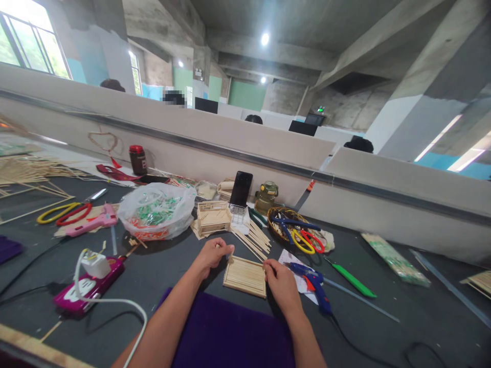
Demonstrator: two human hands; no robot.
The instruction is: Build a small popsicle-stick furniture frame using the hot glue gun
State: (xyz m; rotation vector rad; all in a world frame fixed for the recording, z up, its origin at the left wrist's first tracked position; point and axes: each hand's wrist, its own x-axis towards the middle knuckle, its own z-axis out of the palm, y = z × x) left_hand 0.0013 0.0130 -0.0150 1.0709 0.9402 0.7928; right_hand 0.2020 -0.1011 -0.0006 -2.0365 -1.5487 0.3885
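Note:
A small rectangular panel of pale wooden sticks, with a raised stick rim, lies in front of me at the edge of a purple cloth. My right hand is closed on the panel's right edge, thumb and fingers at its upper right corner. Beside the upper left corner is my left hand, its thumb and fingertips pinched together; what they hold, if anything, is too small to make out. Loose flat sticks fan out just beyond the panel. Behind my left hand stands a small stick-built box.
On the right lie a blue glue gun, a green cutter and a basket with pliers and scissors. A plastic bag, pink glue gun and purple power strip occupy the left. A phone stands upright behind.

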